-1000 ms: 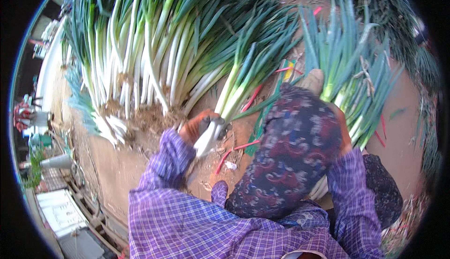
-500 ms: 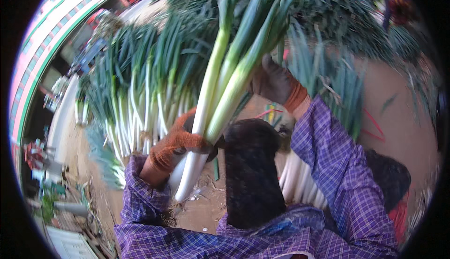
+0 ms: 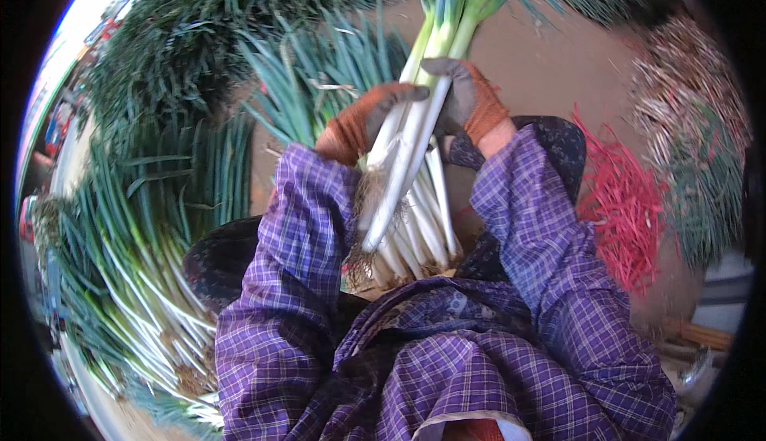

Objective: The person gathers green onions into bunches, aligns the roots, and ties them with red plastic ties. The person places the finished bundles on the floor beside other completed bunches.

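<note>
Several long green onions (image 3: pixel 427 94) with white stalks and roots are held at a slant in front of me. My left hand (image 3: pixel 371 118), in an orange and grey work glove, closes round the stalks from the left. My gloved right hand (image 3: pixel 471 98) grips them from the right, its thumb across the stalks. Right below, between my legs, lies a batch of green onions with white ends (image 3: pixel 419 238) toward me and green tops (image 3: pixel 319 82) pointing away. The held stalks overlap that batch, and whether they touch it I cannot tell.
A row of green onions (image 3: pixel 144 281) lies at the left, beyond my knee. A large heap of green leaves (image 3: pixel 183 34) spreads across the far left. On the right are a tangle of pink ties (image 3: pixel 622 210) and a pile of thin onions (image 3: pixel 690 82).
My view has turned right and down. The held onions have come over the batch between my legs. My right hand, earlier higher by the leaves, now grips the stalks beside my left.
</note>
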{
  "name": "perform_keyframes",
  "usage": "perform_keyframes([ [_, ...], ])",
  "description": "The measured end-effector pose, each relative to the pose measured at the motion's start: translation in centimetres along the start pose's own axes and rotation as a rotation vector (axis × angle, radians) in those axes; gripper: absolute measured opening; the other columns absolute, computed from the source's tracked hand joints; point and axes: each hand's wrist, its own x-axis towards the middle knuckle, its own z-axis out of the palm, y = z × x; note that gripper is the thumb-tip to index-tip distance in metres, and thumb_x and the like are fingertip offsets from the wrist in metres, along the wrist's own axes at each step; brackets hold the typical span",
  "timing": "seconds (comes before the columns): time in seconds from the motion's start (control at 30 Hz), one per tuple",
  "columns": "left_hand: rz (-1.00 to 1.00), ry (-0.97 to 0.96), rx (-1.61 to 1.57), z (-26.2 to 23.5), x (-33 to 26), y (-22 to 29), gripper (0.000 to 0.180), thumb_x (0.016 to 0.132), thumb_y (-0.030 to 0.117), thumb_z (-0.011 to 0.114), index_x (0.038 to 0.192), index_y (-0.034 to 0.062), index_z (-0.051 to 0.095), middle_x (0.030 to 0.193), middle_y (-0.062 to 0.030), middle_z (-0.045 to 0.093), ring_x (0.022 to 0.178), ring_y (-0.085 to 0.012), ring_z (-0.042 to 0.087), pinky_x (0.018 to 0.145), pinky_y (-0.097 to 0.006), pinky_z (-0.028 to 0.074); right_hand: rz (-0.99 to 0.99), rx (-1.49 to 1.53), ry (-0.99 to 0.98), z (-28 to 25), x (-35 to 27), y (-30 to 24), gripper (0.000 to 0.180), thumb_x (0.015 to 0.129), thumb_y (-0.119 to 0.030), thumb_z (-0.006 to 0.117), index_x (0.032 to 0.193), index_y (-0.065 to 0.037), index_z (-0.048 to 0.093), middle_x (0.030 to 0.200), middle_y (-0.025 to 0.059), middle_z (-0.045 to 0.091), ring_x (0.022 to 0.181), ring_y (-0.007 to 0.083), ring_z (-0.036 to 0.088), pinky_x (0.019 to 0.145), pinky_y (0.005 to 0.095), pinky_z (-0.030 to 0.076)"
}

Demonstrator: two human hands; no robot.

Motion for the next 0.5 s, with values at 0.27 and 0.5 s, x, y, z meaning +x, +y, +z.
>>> perform_keyframes([
  [0.27,0.285,-0.29,0.561,-6.1,4.5,-14.2,0.031,0.083,0.011,0.06,0.111,-0.002,0.062,0.099,-0.0137,0.066,0.085,-0.0187,0.064,0.08,-0.033,0.05,-0.173,0.01,0.471,-13.0,-0.2,11.9,0.018,0.074,-0.017,0.059,0.087,-0.004,0.06,0.084,0.0118,0.059,0.081,0.0285,0.058,0.083,0.0382,0.048],
  [0.5,-0.232,0.02,0.133,-3.6,0.2,-12.2,0.044,0.084,0.03,0.067,0.113,-0.0028,0.059,0.089,-0.0094,0.067,0.067,-0.0147,0.065,0.058,-0.026,0.053,-0.339,-0.192,0.406,-19.4,0.9,14.2,0.018,0.075,-0.02,0.061,0.085,-0.005,0.062,0.084,0.0115,0.061,0.078,0.0265,0.058,0.079,0.0382,0.05],
])
